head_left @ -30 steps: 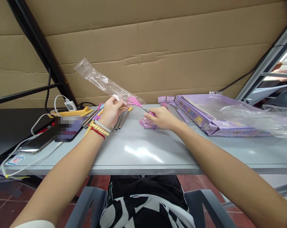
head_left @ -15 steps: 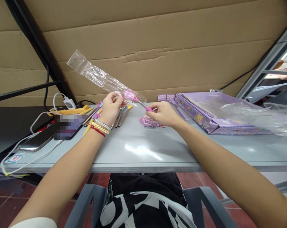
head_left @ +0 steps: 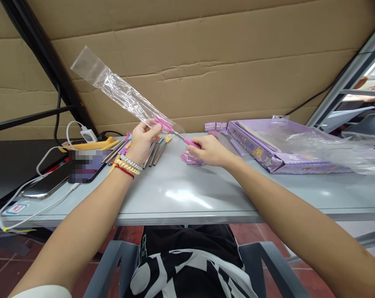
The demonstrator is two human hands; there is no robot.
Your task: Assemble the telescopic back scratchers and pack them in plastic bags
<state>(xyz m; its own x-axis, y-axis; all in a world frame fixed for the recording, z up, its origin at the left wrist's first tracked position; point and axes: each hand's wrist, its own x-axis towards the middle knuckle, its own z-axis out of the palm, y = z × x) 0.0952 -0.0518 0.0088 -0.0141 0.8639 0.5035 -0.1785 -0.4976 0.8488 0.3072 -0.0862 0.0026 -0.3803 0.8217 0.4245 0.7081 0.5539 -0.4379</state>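
Observation:
My left hand [head_left: 142,142] pinches a long clear plastic bag [head_left: 125,93] near its lower end, where the pink head of a back scratcher sits inside. The bag slants up to the left. My right hand [head_left: 210,150] is closed round the pink handle of this back scratcher [head_left: 178,135], whose metal shaft sticks out of the bag. Below the right hand lies a small stack of pink printed cards [head_left: 191,158]. Beside the left wrist several more back scratchers [head_left: 158,154] with metal shafts lie on the grey table [head_left: 175,182], one with a yellow hand-shaped end.
On the right stands an open purple box [head_left: 268,159] with crumpled clear plastic [head_left: 327,149] over it. Bagged purple items [head_left: 233,142] lie against its left side. Phones [head_left: 46,182], white cables and a charger [head_left: 88,134] occupy the left end. A cardboard wall [head_left: 187,62] rises behind.
The bag's free upper end has swung up and left and looks flatter. Both hands have shifted slightly left, still holding the bag and the back scratcher.

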